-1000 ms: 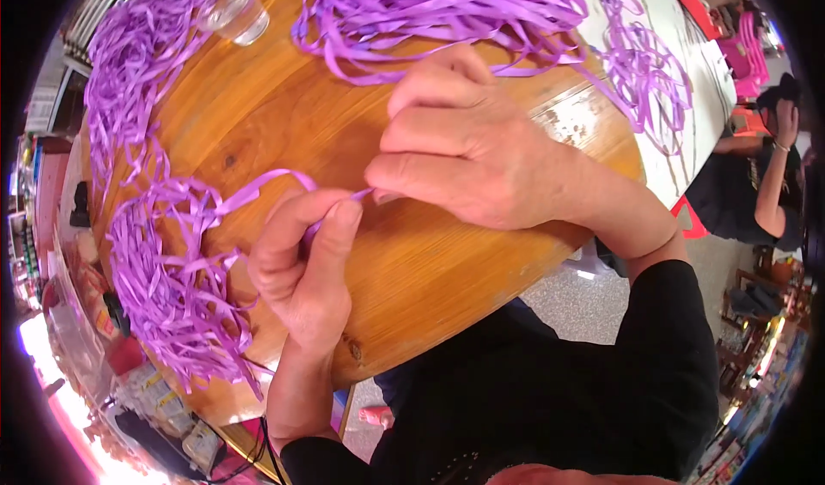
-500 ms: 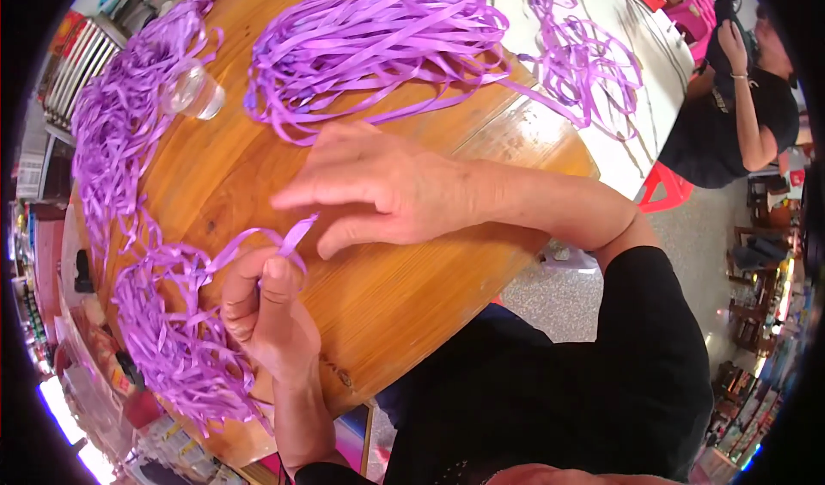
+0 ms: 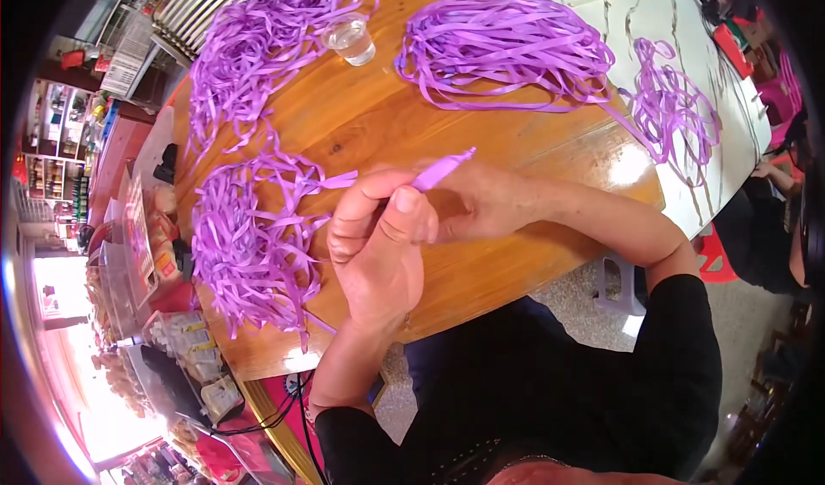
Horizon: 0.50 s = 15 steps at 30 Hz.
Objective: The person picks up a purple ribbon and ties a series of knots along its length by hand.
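Note:
Between thumb and index finger, my left hand [image 3: 382, 236] pinches a purple ribbon [image 3: 441, 170], whose short end sticks up to the right. Just behind and to the right of it is my right hand [image 3: 485, 200]; its fingers are partly covered by the left hand and blurred, so I cannot make out their grip. A loose heap of purple ribbon [image 3: 245, 244] lies left of my left hand, one end pointing toward it. Farther off on the wooden table [image 3: 361, 128] lies a large looped bundle of purple ribbon [image 3: 507, 47].
Another purple ribbon pile [image 3: 258, 47] spreads at the far left, beside a clear plastic cup [image 3: 351, 42]. A thin ribbon tangle [image 3: 675, 107] lies on a white marbled table [image 3: 730, 115] at the right. A red stool [image 3: 715, 260] and another person [image 3: 765, 227] are beyond it.
My left hand has moved right and up, near my right hand, which is now partly behind it. The view has shifted, so the table's things appear farther right.

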Motion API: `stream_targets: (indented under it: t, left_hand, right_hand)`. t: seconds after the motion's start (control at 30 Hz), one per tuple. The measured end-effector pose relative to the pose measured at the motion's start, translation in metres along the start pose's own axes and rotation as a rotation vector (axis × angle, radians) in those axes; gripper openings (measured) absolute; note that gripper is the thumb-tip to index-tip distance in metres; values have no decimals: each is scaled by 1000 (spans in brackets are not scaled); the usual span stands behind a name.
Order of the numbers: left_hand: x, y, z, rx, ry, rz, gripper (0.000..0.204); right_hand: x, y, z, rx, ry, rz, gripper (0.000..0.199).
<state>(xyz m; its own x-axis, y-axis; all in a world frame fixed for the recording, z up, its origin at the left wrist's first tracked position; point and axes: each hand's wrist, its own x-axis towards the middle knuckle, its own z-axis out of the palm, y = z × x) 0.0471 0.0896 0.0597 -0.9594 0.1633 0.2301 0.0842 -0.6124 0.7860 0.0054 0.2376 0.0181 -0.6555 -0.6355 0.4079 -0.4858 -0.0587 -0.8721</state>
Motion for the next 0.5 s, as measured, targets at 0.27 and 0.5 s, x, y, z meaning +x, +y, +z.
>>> stream_targets:
  t: [0.27,0.5]
  left_hand:
    - [-10,16,22,-24,-55,47,16]
    - [-15,37,19,-38,-47,81,15]
  right_hand:
    - [-6,-26,5,202,-60,62,17]
    - [-41,-50,-56,-381,169,-27,5]
